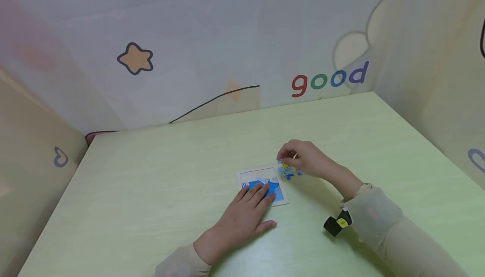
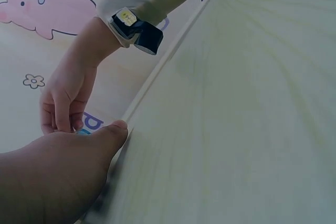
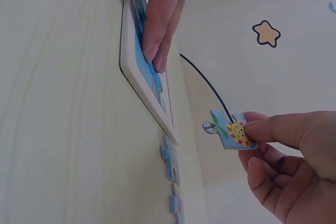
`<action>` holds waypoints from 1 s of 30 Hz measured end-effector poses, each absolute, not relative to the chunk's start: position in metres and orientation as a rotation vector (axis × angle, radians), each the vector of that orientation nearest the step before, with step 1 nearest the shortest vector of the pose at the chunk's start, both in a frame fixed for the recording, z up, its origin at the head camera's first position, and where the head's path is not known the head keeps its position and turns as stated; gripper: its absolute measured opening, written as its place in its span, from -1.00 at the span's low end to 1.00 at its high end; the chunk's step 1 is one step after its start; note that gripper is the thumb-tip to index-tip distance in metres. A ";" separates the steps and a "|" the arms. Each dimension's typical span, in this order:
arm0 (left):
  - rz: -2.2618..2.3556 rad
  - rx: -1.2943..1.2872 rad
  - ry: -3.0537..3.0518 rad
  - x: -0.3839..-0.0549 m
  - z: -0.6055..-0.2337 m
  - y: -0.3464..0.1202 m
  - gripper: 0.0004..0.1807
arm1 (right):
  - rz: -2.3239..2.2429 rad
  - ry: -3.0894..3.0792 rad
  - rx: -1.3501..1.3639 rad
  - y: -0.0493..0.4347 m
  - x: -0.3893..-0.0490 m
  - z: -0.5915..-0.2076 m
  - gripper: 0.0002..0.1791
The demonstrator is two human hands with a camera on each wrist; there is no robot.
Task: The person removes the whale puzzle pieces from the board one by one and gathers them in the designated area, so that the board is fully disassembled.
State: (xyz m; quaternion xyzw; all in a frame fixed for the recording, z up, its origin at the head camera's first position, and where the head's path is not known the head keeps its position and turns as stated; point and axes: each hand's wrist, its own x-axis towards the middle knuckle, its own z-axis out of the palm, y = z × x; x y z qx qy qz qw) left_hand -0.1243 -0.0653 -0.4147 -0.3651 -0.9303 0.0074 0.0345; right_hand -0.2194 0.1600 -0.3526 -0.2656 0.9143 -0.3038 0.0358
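Note:
My left hand (image 1: 242, 214) lies with straight fingers on a small jigsaw in a pale tray frame (image 1: 283, 203). Blue joined pieces (image 1: 278, 193) fill the tray's near part, while bare backing shows at its far side. Between thumb and fingers, my right hand (image 1: 306, 157) pinches a puzzle piece (image 3: 219, 136) printed with a smiling yellow sun and a green leaf. That piece is held up off the table, just beyond the tray's right edge. In the left wrist view, the left thumb (image 2: 113, 135) hides the jigsaw.
Loose puzzle pieces (image 1: 289, 176) lie right of the tray, partly under the right hand; two show in the right wrist view. A black wrist camera (image 1: 333, 226) hangs at the right cuff. Printed walls (image 1: 212, 49) border the pale green table (image 1: 132, 193).

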 end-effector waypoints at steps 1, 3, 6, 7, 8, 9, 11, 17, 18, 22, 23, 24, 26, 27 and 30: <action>0.024 -1.121 -2.863 -0.124 -0.414 -0.065 -0.29 | -0.928 2.805 -0.807 0.162 -0.220 -0.352 -0.91; 0.026 -1.120 -2.870 -0.124 -0.414 -0.065 -0.29 | -0.915 2.798 -0.792 0.166 -0.222 -0.350 -0.91; 0.039 -1.115 -2.872 -0.124 -0.414 -0.064 -0.29 | -0.887 2.791 -0.777 0.172 -0.224 -0.348 -0.90; 0.041 -1.114 -2.871 -0.125 -0.414 -0.064 -0.29 | -0.882 2.785 -0.770 0.174 -0.225 -0.347 -0.90; 0.044 -1.113 -2.871 -0.125 -0.414 -0.064 -0.29 | -0.875 2.780 -0.760 0.175 -0.225 -0.346 -0.90; 0.046 -1.113 -2.870 -0.125 -0.413 -0.064 -0.29 | -0.868 2.776 -0.751 0.177 -0.226 -0.346 -0.90; 0.042 -1.113 -2.870 -0.125 -0.413 -0.064 -0.29 | -0.860 2.766 -0.723 0.181 -0.227 -0.344 -0.89; 0.022 -1.112 -2.868 -0.124 -0.412 -0.064 -0.30 | -0.848 2.736 -0.681 0.192 -0.227 -0.340 -0.90; 0.023 -1.111 -2.867 -0.124 -0.412 -0.064 -0.30 | -0.844 2.733 -0.674 0.194 -0.228 -0.339 -0.90; 0.022 -1.112 -2.865 -0.124 -0.413 -0.063 -0.30 | -0.832 2.720 -0.640 0.201 -0.229 -0.340 -0.90; 0.022 -1.113 -2.866 -0.124 -0.413 -0.063 -0.30 | -0.829 2.718 -0.634 0.203 -0.230 -0.341 -0.90; 0.020 -1.113 -2.866 -0.124 -0.413 -0.063 -0.30 | -0.827 2.716 -0.626 0.205 -0.230 -0.341 -0.90; 0.016 -1.113 -2.868 -0.124 -0.413 -0.064 -0.30 | -0.824 2.710 -0.619 0.208 -0.231 -0.342 -0.90; 0.014 -1.113 -2.868 -0.124 -0.413 -0.064 -0.30 | -0.822 2.707 -0.617 0.210 -0.231 -0.342 -0.91; 0.005 -1.114 -2.868 -0.124 -0.413 -0.064 -0.31 | -0.820 2.695 -0.604 0.214 -0.231 -0.343 -0.91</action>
